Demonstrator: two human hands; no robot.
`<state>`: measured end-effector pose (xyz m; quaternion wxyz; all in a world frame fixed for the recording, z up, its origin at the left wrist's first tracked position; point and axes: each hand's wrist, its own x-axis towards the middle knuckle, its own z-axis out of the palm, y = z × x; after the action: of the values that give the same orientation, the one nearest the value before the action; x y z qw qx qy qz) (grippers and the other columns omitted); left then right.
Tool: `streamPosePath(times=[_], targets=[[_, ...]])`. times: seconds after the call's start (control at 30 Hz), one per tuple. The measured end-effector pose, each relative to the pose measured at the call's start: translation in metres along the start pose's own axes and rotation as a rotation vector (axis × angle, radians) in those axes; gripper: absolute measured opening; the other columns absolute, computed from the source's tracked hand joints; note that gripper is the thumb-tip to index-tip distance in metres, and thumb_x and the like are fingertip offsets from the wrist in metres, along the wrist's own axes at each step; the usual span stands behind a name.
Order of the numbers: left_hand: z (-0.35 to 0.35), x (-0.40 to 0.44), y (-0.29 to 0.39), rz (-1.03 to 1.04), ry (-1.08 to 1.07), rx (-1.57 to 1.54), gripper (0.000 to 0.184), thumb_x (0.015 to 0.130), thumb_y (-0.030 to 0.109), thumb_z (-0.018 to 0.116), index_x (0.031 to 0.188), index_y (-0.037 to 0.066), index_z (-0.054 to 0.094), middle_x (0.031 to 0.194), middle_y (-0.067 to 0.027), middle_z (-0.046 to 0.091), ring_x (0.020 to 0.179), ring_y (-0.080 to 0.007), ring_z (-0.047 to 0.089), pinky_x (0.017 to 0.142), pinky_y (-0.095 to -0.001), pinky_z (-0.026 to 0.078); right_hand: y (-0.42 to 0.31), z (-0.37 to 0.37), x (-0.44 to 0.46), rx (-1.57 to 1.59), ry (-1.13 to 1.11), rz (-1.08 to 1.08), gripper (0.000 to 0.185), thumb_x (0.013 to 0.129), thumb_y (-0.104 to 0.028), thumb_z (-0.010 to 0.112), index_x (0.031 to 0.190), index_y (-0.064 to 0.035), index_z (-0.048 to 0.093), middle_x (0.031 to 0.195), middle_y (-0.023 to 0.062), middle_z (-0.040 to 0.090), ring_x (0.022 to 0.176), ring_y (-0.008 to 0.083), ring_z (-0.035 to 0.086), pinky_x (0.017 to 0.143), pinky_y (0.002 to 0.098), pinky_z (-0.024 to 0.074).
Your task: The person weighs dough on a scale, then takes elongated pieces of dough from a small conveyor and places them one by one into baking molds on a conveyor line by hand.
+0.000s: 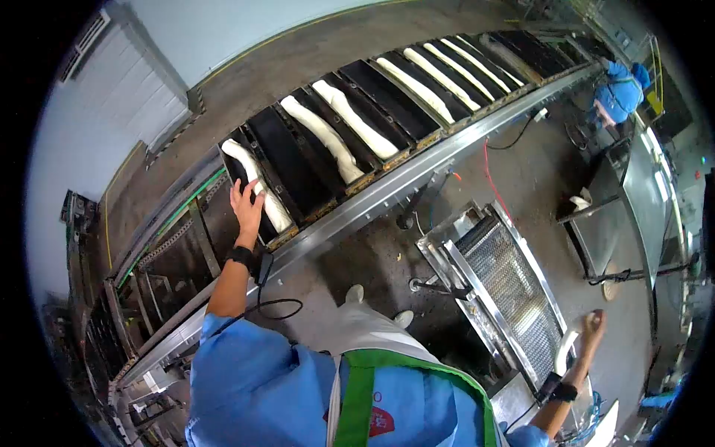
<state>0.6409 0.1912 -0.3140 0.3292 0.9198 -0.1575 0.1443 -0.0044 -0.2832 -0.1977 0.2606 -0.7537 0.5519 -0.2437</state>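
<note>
White dough (pixel 277 212) reaches the near edge of the end pan (pixel 283 237) as the spread-fingered left hand (pixel 247 212) apparently steadies it; the right hand (pixel 593 328), grip closed on a curved piece (pixel 564 356) beside the mesh conveyor's (pixel 514 276) near end, likely needs gentle support.

Landmark: pan row (pixel 290 167), dark pans, several bearing long pale dough strips (pixel 354 119). Left hand (pixel 246 210): fingers spread, touching the strip in the pan at the row's near left end. Right hand (pixel 593 326): well apart from the row, closed on a curved dough piece (pixel 564 353). Mesh belt (pixel 510 279): on the wearer's side of the row. Co-worker (pixel 620 95), blue clothing: near the row's far end.
</note>
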Motion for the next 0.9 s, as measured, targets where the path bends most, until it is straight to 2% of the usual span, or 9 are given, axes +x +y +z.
streamPosePath(times=[0.13,0.27,0.37,0.53,0.6,0.7,0.77,0.8,0.9], targets=[[-0.006,-0.003,-0.005,-0.009,0.008,0.027,0.032,0.073,0.024,0.055,0.104,0.017,0.052,0.127,-0.0133,0.027,0.119,-0.0344,0.017,0.096,-0.042,0.015,-0.148,-0.02,-0.001,0.318,0.229,-0.243,0.03,0.075,-0.014,0.053,0.102,-0.0023,0.046,0.098,0.0051,0.045,0.091,0.0132,0.042,0.079,0.0265,0.0344],[-0.007,-0.002,-0.007,-0.018,0.043,-0.024,0.031,0.073,0.022,0.055,0.103,0.016,0.052,0.127,-0.0136,0.028,0.119,-0.0343,0.018,0.096,-0.041,0.015,-0.242,-0.018,0.006,0.65,-0.004,-0.402,0.035,0.074,-0.019,0.054,0.103,-0.0018,0.046,0.101,0.0087,0.048,0.093,0.0163,0.047,0.079,0.0283,0.0384],[-0.004,-0.001,0.001,-0.026,0.062,-0.066,0.03,0.073,0.02,0.055,0.103,0.016,0.052,0.126,-0.0137,0.029,0.118,-0.0342,0.019,0.096,-0.0405,0.017,-0.34,0.043,-0.016,0.836,0.082,-0.492,0.038,0.07,-0.026,0.058,0.098,-0.0022,0.049,0.1,0.0098,0.048,0.091,0.0181,0.048,0.077,0.029,0.0406],[0.009,0.003,0.009,0.032,0.102,-0.094,0.03,0.075,0.023,0.056,0.103,0.017,0.051,0.125,-0.0138,0.029,0.117,-0.0354,0.021,0.093,-0.0437,0.019,-0.422,0.165,-0.041,0.955,-0.229,-0.628,0.029,0.077,-0.019,0.052,0.102,-0.004,0.046,0.096,0.0058,0.049,0.086,0.0147,0.048,0.075,0.0266,0.0407],[0.022,0.008,-0.003,0.027,0.092,-0.111,0.03,0.075,0.024,0.055,0.104,0.017,0.05,0.125,-0.0136,0.029,0.117,-0.0351,0.021,0.093,-0.0433,0.019,-0.443,0.219,-0.064,0.647,-0.363,-0.683,0.029,0.079,-0.021,0.051,0.103,-0.0048,0.046,0.094,0.0051,0.05,0.084,0.0149,0.049,0.075,0.0271,0.0404],[0.043,0.013,-0.028,0.232,0.079,0.028,0.034,0.076,0.031,0.052,0.108,0.02,0.047,0.127,-0.0123,0.026,0.12,-0.0342,0.016,0.094,-0.0451,0.016,-0.413,0.304,-0.08,0.353,-0.835,-1.007,0.048,0.076,-0.023,0.054,0.118,-0.008,0.037,0.12,0.0131,0.035,0.112,0.0253,0.031,0.088,0.0322,0.0327],[0.005,0.009,0.027,0.04,-0.095,-0.01,0.04,0.076,0.036,0.051,0.113,0.023,0.043,0.129,-0.0106,0.023,0.121,-0.0336,0.011,0.094,-0.0477,0.012,-0.377,0.313,-0.08,0.197,-1.008,-0.827,0.049,0.077,-0.026,0.053,0.121,-0.0116,0.035,0.123,0.0151,0.032,0.116,0.0292,0.025,0.095,0.0347,0.024],[-0.001,0.008,0.036,0.098,-0.14,-0.008,0.044,0.075,0.037,0.051,0.116,0.026,0.039,0.131,-0.0097,0.019,0.122,-0.0331,0.008,0.093,-0.0499,0.008,-0.348,0.316,-0.069,0.112,-0.901,-0.908,0.044,0.077,-0.025,0.053,0.117,-0.0128,0.041,0.121,0.0138,0.035,0.114,0.0302,0.028,0.094,0.0356,0.0252],[0.002,0.002,0.055,0.259,-0.241,0.11,0.035,0.074,0.032,0.051,0.109,0.025,0.048,0.125,-0.0069,0.031,0.12,-0.0285,0.019,0.092,-0.0493,0.014,-0.259,0.279,-0.038,0.043,-0.823,-0.637,0.037,0.075,-0.023,0.055,0.109,-0.0095,0.047,0.112,0.014,0.043,0.106,0.0311,0.036,0.09,0.0374,0.0291]])
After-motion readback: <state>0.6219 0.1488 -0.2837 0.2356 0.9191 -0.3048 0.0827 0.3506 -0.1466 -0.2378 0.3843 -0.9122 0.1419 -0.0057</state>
